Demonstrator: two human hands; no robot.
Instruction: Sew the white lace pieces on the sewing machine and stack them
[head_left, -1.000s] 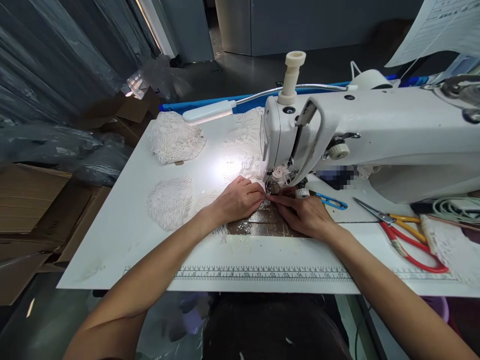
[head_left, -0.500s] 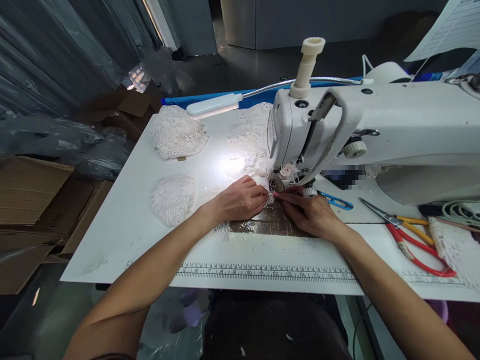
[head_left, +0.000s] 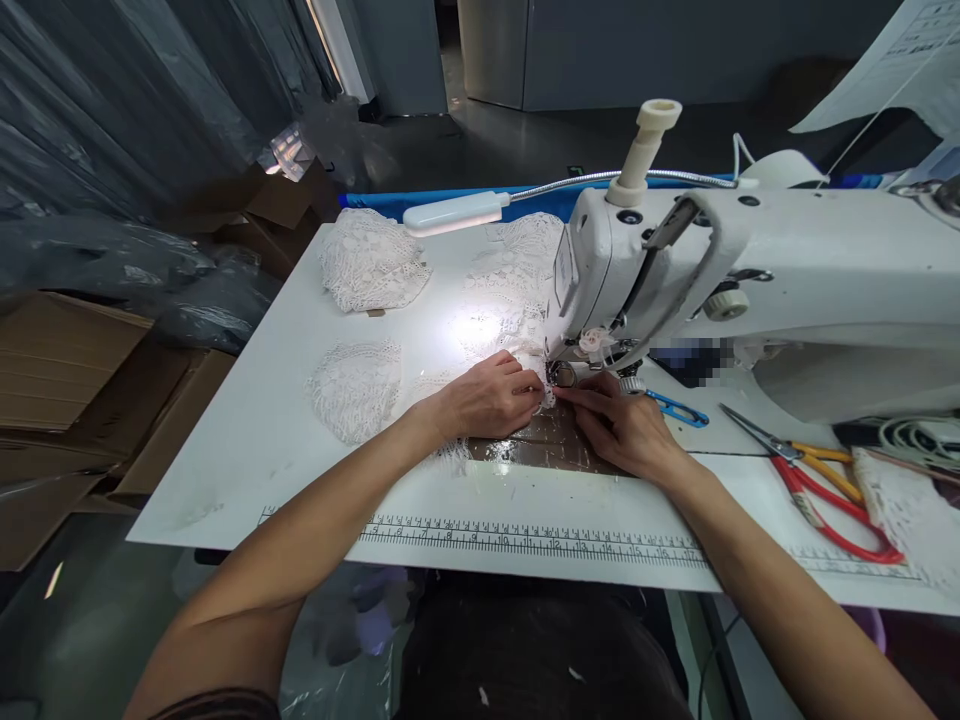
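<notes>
A white sewing machine (head_left: 787, 270) stands on the white table (head_left: 247, 450). My left hand (head_left: 491, 400) lies on a piece of white lace (head_left: 510, 310) just left of the needle, its fingers pinched on the lace edge. From the right, my right hand (head_left: 626, 430) meets it with fingers pressed together on the same lace under the presser foot (head_left: 561, 374). The two sets of fingertips almost touch. A small cream fabric flower (head_left: 596, 340) sits on the machine head above them.
Two more lace pieces (head_left: 371, 260) lie at the left and back of the table. A lit gooseneck lamp (head_left: 454, 213) hangs over it. Blue thread snips (head_left: 679, 408), red-handled scissors (head_left: 832, 495) and yellow-handled scissors (head_left: 817, 460) lie right. A printed ruler (head_left: 525, 540) runs along the front edge.
Both hands have stayed pinched on the lace at the needle. The view has shifted, so the machine and table sit a little further right in the picture.
</notes>
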